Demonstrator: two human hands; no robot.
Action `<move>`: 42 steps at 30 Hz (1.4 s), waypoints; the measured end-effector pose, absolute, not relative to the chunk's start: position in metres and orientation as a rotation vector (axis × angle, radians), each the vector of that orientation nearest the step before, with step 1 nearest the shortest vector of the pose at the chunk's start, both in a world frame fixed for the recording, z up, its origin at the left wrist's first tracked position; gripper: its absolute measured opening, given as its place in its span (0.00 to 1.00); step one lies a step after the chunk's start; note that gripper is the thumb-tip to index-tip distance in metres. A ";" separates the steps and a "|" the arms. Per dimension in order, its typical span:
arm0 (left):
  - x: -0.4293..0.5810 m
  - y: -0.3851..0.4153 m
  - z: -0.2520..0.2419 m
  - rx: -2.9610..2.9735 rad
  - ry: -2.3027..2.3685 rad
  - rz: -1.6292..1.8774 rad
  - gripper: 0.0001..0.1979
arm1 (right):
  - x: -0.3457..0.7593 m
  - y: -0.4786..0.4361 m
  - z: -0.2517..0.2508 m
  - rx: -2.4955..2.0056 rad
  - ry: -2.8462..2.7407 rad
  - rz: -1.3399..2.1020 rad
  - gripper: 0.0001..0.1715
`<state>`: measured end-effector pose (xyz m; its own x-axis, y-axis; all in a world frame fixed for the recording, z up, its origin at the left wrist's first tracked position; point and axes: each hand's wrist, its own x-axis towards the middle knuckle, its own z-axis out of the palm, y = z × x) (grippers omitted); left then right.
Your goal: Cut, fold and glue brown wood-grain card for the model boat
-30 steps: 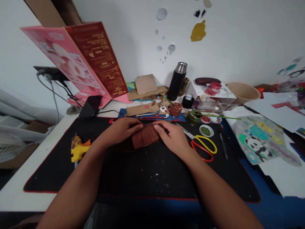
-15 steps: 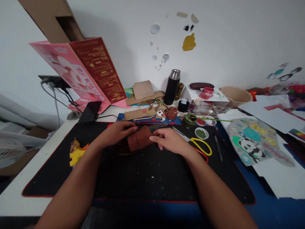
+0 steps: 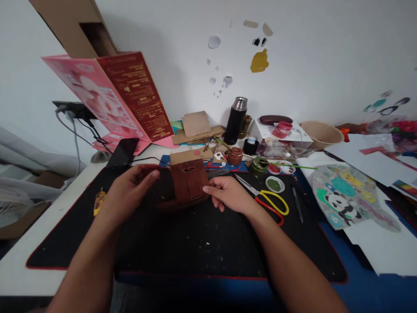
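A reddish-brown cardboard model [image 3: 189, 184] stands on the black mat [image 3: 195, 252], its tall panel upright with a small ragged slot near the top. A dark, long base spreads out under it to the left. My right hand [image 3: 228, 191] pinches the model's right edge between thumb and fingers. To the left of the model, my left hand [image 3: 133, 187] is off it, thumb and fingers apart with nothing between them.
Scissors [image 3: 270, 200], a black pen [image 3: 297, 203] and a green paint lid [image 3: 275, 184] lie at the right. Paint jars [image 3: 235, 155] and a black flask [image 3: 236, 121] stand behind. A yellow glue gun [image 3: 98, 202] is partly hidden beside my left arm.
My left hand has let go of the model and moved left, fingers opening. The brown panel now stands taller and shows its slot. My right hand has hardly moved.
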<state>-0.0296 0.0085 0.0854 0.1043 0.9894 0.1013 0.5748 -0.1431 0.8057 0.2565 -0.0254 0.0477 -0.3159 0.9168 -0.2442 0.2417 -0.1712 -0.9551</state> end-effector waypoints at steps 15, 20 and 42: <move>0.016 -0.033 0.062 1.258 1.162 0.646 0.34 | 0.242 -0.029 0.044 -1.297 -1.387 1.436 0.10; 0.021 -0.035 0.056 1.225 1.245 0.850 0.29 | 0.239 -0.031 0.043 -1.246 -1.350 1.441 0.10; 0.039 -0.025 0.057 1.406 1.379 1.074 0.22 | 0.232 -0.032 0.043 -1.123 -1.166 1.588 0.21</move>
